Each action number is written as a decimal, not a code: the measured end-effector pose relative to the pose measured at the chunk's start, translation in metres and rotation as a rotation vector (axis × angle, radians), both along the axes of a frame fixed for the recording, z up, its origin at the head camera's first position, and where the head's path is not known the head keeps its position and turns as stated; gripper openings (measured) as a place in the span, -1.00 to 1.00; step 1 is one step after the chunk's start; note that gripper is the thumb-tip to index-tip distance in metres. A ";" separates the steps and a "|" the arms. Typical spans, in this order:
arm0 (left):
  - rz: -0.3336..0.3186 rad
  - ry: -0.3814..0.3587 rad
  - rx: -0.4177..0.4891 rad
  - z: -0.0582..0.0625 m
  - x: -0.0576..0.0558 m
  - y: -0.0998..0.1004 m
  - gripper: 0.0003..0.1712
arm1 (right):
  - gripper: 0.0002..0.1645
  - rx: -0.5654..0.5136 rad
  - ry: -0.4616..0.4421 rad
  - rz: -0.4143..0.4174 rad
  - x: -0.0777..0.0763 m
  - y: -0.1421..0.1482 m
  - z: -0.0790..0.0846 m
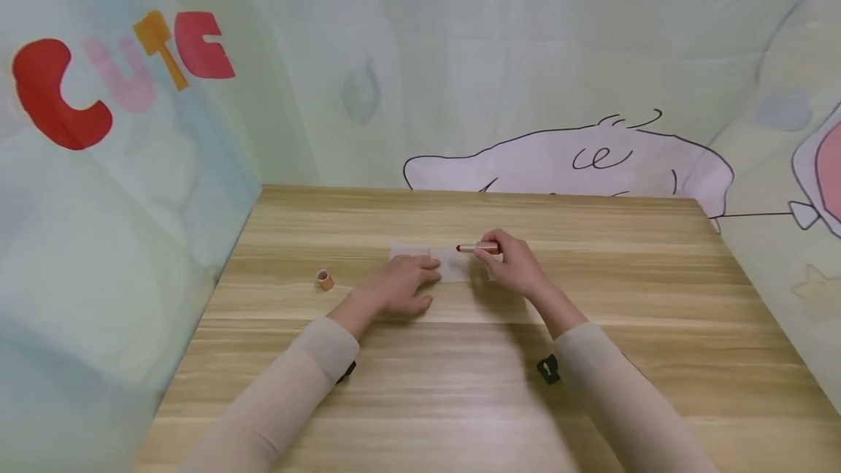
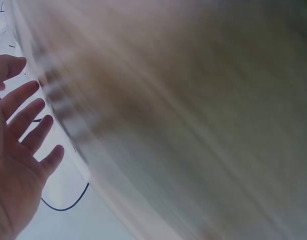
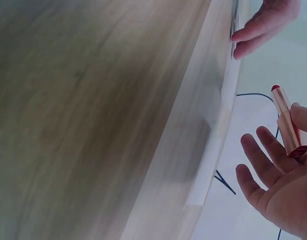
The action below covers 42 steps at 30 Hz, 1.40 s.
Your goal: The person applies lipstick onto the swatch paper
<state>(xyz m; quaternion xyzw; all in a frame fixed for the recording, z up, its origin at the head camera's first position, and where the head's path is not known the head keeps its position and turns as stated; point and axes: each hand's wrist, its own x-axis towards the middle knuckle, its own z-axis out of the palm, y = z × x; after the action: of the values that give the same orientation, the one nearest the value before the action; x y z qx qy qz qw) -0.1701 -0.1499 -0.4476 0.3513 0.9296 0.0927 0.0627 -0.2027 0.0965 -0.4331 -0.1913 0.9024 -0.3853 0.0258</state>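
My right hand [image 1: 515,265] pinches a lipstick [image 1: 478,247] with a red tip and a rose-gold case, its tip pointing left above a white tissue [image 1: 453,266]. In the right wrist view the thumb presses the lipstick [image 3: 288,121] while other fingers spread loosely. My left hand [image 1: 406,285] rests with extended fingers on the left part of the tissue. The left wrist view shows the left hand [image 2: 26,145] with its fingers spread. Off to the left on the table stands the lipstick cap [image 1: 325,279], its open end up.
The wooden table [image 1: 434,400] meets a printed cloth backdrop [image 1: 315,93] at its back and sides. A small black object [image 1: 548,368] lies near the right forearm, and another dark piece [image 1: 347,372] shows beside the left sleeve.
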 end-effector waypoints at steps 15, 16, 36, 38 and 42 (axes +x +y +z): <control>-0.017 -0.004 -0.037 -0.006 -0.005 -0.002 -0.41 | -0.72 0.190 0.030 0.028 -0.011 -0.025 -0.012; -0.014 -0.009 -0.044 -0.006 -0.004 -0.002 -0.41 | -0.72 0.194 0.030 0.030 -0.011 -0.026 -0.012; 0.013 -0.051 -0.055 0.001 -0.002 0.000 -0.41 | -0.69 0.265 0.027 0.083 -0.007 -0.027 -0.013; 0.015 -0.051 -0.050 0.000 -0.003 0.000 -0.41 | -0.71 0.264 0.021 0.100 -0.005 -0.026 -0.012; 0.022 -0.055 -0.048 -0.001 -0.003 -0.001 -0.41 | -0.74 0.265 0.005 0.115 -0.003 -0.027 -0.011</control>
<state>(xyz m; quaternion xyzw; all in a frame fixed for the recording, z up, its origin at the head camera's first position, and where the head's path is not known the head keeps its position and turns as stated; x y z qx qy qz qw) -0.1728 -0.1510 -0.4483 0.3368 0.9332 0.0809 0.0956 -0.2053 0.0699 -0.4443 -0.2386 0.9330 -0.2600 0.0707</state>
